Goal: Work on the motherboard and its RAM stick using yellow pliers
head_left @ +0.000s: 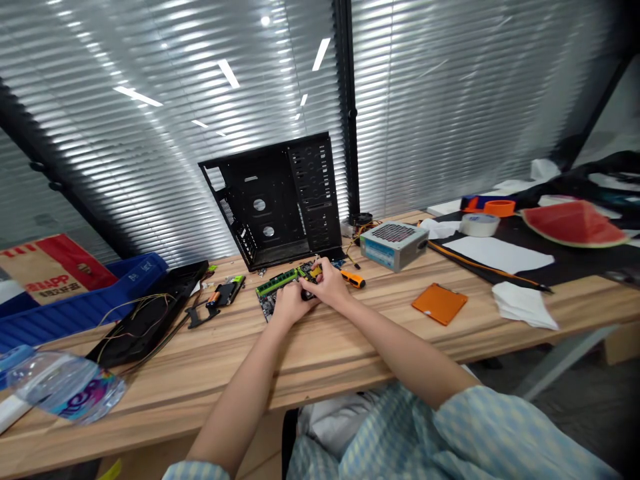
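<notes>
If wanting elbow room, leave the bottle (50, 381), purple label (93, 395) too skewed to read, at near left. Better to hold the board (275, 285) flat on the table (380, 347) and press evenly, never flexing. Seen on it: left hand (291, 303) bent over the near side, right hand (327, 283) with fingertips drawn narrow; cannot tell either grip. Beyond: scrawl (141, 272) on the bin (107, 293), "APP" on the box (57, 263), blurred sticker (377, 253) on the PSU (397, 240).
</notes>
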{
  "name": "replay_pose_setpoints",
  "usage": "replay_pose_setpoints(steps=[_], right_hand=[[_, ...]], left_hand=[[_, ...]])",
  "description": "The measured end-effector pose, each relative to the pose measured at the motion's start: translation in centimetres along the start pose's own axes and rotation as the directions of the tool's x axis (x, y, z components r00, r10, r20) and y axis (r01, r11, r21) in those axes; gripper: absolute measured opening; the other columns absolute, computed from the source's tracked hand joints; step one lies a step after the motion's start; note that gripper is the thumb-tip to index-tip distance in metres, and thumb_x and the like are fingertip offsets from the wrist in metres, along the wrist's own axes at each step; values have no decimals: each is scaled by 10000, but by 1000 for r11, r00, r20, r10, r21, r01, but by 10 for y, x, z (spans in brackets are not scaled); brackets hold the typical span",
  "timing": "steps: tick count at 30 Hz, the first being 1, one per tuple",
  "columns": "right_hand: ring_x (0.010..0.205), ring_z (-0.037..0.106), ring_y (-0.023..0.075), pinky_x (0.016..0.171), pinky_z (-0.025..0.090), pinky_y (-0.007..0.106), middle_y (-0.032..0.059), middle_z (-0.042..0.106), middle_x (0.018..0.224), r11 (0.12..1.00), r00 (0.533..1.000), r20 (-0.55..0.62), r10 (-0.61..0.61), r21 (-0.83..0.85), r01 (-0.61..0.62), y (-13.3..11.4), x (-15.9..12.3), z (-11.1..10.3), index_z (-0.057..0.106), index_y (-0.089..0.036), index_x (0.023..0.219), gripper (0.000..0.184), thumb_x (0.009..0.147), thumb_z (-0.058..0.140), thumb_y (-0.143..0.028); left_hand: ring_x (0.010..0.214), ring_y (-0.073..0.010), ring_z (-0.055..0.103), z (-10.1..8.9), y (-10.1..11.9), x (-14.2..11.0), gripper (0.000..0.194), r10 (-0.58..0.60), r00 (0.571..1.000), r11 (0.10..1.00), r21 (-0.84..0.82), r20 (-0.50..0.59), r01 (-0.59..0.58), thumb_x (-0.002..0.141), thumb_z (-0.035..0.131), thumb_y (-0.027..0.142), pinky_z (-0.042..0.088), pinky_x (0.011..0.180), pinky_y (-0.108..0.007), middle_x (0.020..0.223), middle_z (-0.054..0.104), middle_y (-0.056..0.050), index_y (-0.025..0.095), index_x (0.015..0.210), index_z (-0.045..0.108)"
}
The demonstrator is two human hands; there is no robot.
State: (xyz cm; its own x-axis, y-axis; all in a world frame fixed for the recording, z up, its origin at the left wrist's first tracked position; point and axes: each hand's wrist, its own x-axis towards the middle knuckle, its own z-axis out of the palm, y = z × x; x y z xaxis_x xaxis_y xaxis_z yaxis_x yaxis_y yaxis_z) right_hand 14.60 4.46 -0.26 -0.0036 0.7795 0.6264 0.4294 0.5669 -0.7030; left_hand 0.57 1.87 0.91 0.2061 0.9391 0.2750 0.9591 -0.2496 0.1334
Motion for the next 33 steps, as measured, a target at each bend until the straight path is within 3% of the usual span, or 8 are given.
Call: replay_pose_setpoints(steps=[16,33], right_hand=[[623,564,141,618,472,271,10,610,839,999,999,-15,-43,-3,43,0,-2,0,495,-224,941,386,723,656,-499],[618,543,143,621,462,272,-9,574,778,999,999,3,-47,10,47,1,-2,-1,493,-229,920,383,708,670,-494]], left_hand=[[870,-286,669,-6,5,-2,468,-1,1000,1000,12,17,1,755,623,593,471,742,-346,890,712,-102,170,953,651],[812,-271,675,-2,2,-3,474,7,1000,1000,-18,-3,-7,742,616,620,462,691,-316,859,711,-98,176,902,656]])
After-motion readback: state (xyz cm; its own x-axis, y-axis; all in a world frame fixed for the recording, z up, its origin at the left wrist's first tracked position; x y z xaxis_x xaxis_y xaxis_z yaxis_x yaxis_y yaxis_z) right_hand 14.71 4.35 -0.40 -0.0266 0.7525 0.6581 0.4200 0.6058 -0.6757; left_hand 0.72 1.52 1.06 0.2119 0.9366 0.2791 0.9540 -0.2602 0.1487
